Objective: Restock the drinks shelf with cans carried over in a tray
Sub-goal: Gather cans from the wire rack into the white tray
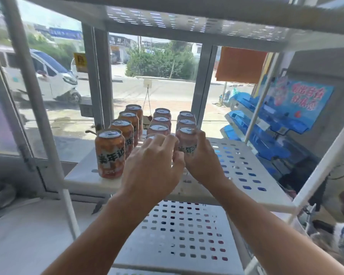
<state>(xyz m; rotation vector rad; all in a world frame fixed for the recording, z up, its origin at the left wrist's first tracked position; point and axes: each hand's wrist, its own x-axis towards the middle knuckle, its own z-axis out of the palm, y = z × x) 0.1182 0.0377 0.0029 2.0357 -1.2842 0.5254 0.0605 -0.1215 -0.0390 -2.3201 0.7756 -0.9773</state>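
Three rows of cans stand on the shelf [246,155]. Left hand [153,167] curls round the middle row's front can [151,137]; right hand [202,155] grips the right-row can [186,138]. Tray unseen; shelf's right side still bare, so restocking seems part done.

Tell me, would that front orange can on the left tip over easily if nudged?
Probably not easily: the front orange can stands upright on its flat base on the perforated shelf. Its pull tab looks unopened, so it is likely full and weighty. Once tipped, its round body would roll.
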